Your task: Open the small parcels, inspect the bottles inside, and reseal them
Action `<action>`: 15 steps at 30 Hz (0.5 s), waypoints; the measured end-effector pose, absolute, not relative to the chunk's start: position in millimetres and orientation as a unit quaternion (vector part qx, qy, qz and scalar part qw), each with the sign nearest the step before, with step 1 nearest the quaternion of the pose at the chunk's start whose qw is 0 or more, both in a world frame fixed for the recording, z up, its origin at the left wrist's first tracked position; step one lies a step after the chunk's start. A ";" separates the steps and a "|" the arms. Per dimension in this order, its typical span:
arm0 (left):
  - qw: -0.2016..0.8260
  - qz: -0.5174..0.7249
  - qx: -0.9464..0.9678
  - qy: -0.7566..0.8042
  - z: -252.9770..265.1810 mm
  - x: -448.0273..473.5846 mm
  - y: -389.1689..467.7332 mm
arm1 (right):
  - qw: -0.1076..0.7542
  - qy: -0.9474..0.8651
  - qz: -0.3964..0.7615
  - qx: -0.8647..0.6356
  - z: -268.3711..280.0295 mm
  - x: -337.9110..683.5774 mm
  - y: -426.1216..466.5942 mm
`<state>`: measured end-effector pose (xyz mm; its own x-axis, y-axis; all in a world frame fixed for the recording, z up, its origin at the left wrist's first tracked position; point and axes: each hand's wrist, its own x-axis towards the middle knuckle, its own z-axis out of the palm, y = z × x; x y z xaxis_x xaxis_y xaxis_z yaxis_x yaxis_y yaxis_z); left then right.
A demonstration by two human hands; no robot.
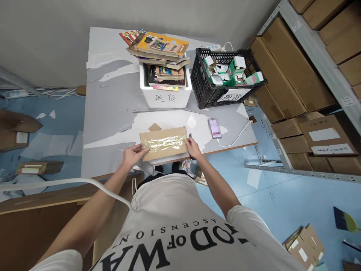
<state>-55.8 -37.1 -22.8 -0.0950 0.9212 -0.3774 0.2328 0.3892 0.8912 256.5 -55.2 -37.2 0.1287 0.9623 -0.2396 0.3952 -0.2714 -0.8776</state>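
Observation:
Between my two hands is a flat brown cardboard package (166,153) with shiny clear tape running across its middle. My left hand (133,155) grips its left edge, thumb on top. At the opposite edge, my right hand (193,148) pinches the package near the corner; a small dark and red object shows beneath that hand, too hidden to name. The package is held over the front edge of the table (109,109). Just beyond it lies a small brown cardboard scrap (155,127).
A white bin (166,98) piled with books (160,43) stands behind the package. Right of it are a black crate (205,90) of small boxes and a phone (214,128) on a white cable. Cartons fill the shelving (332,64) at right; an open carton (42,226) is at lower left.

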 end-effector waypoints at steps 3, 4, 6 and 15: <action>0.504 0.329 0.455 0.657 -23.1 -54.3 -38.1 | 0.330 -0.498 0.425 -0.680 -39.4 256.1 -50.3; 0.501 0.326 0.461 0.656 -24.0 -54.2 -38.7 | 0.328 -0.497 0.426 -0.681 -39.6 256.0 -48.9; 0.494 0.326 0.471 0.654 -26.1 -54.3 -40.5 | 0.328 -0.495 0.430 -0.680 -39.3 256.2 -46.9; 0.467 0.329 0.508 0.644 -31.3 -49.6 -46.0 | 0.334 -0.473 0.444 -0.684 -40.9 255.3 -47.0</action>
<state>-49.6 -46.0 -31.3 -0.0468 0.9622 -0.2681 0.3470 0.2674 0.8990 255.3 -47.0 -40.9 0.1587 0.9434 -0.2911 0.3510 -0.3295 -0.8765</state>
